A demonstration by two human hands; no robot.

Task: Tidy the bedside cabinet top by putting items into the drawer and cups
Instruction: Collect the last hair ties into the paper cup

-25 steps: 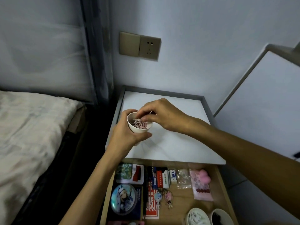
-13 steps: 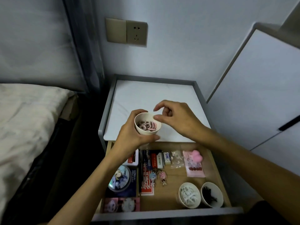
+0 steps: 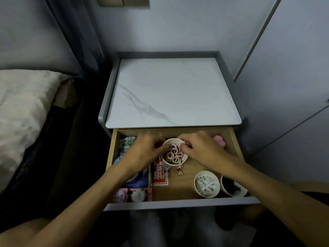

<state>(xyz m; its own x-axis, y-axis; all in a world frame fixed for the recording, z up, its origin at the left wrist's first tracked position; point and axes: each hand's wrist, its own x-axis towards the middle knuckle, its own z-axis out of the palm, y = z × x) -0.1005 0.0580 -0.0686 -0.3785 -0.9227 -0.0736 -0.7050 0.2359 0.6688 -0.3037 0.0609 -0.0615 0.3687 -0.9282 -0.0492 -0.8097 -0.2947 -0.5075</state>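
Head view.

**Risk:** You hold the cup of pink rings (image 3: 175, 153) over the cluttered middle of the open drawer (image 3: 178, 204), above a red card (image 3: 160, 175) and small charms. If you set it down on these, it will likely sit tilted and spill. A wide sweep of your right forearm could also knock the white-filled cup (image 3: 206, 184) near the drawer front.

**Position:** Your left hand (image 3: 142, 150) curls its fingers round the cup's left wall. Your right hand (image 3: 199, 150) pinches the right rim. The cup lies between both hands, touching each.

Top edge crops the wall socket (image 3: 122, 1); an arm (image 3: 249, 177) overlaps the dark cup (image 3: 231, 188).
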